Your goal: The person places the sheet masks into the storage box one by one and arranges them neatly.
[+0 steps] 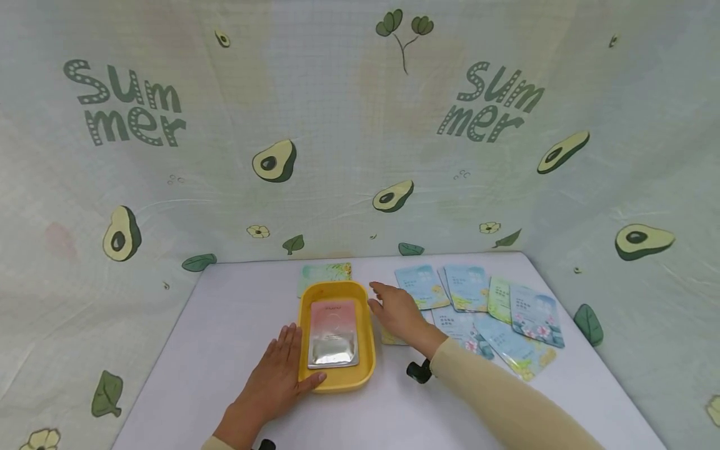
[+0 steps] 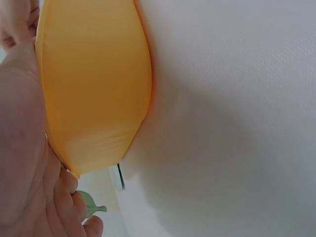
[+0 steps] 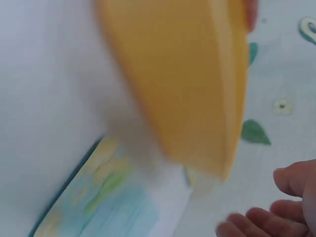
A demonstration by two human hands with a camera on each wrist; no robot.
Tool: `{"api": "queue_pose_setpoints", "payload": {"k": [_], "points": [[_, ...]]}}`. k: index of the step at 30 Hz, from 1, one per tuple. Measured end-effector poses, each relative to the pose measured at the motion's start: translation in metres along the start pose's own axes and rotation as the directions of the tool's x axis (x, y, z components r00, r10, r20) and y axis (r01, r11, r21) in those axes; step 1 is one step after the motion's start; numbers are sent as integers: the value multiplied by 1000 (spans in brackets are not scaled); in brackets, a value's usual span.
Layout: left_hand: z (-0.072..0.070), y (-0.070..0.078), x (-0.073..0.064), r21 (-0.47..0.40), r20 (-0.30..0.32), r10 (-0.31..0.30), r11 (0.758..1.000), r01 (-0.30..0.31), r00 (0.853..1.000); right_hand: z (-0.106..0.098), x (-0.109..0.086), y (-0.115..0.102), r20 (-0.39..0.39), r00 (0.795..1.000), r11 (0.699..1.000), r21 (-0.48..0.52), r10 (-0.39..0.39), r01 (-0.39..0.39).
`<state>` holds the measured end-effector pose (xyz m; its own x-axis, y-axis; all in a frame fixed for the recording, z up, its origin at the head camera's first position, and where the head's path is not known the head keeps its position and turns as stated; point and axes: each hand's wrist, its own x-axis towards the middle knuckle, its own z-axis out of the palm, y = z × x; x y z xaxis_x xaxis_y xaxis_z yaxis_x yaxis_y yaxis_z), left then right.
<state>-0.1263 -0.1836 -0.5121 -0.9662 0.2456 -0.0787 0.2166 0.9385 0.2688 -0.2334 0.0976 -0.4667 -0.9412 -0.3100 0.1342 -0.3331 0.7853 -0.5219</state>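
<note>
In the head view a yellow tray [image 1: 340, 380] stands near the middle of the table. Inside it lies a pink and silver sachet [image 1: 333, 328]. My left hand [image 1: 275, 375] rests along the tray's left rim, fingers straight, thumb over the front left edge. The left wrist view shows that hand [image 2: 29, 163] against the tray's yellow side [image 2: 98, 89]. My right hand [image 1: 399, 312] hovers just right of the tray, fingers loosely extended and holding nothing. Beneath its wrist a yellowish sachet [image 1: 392, 339] is partly hidden. The right wrist view shows the right hand [image 3: 281, 212] apart from the tray [image 3: 182, 74].
Right of the tray several blue and green sachets overlap, among them a floral one [image 1: 537, 315] and a light blue one [image 1: 423, 287]. Behind the tray lies a green sachet [image 1: 326, 272], partly covered by it. A printed cloth [image 1: 337, 125] hangs at the back and sides.
</note>
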Motion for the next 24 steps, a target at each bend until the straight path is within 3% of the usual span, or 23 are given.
{"api": "queue_pose_setpoints", "payload": {"k": [3,7,11,17,24], "points": [[1,0,-1,-12,-15,6,1000,-7,1000,0,-9,26,-10,999,978,-202,-48,45],[1,1,-3,-6,-33,21,1000,-21,999,6,-23,57,80,996,921,-384,-44,72],[0,0,-5,18,-48,36,999,-35,998,13,-36,73,156,988,906,-417,-4,69],[-1,-1,-6,24,-52,37,999,-36,998,22,-49,76,246,969,898,-431,19,92],[0,1,-4,-20,-15,15,1000,-15,1000,26,-64,73,266,964,885,-452,18,108]]}}
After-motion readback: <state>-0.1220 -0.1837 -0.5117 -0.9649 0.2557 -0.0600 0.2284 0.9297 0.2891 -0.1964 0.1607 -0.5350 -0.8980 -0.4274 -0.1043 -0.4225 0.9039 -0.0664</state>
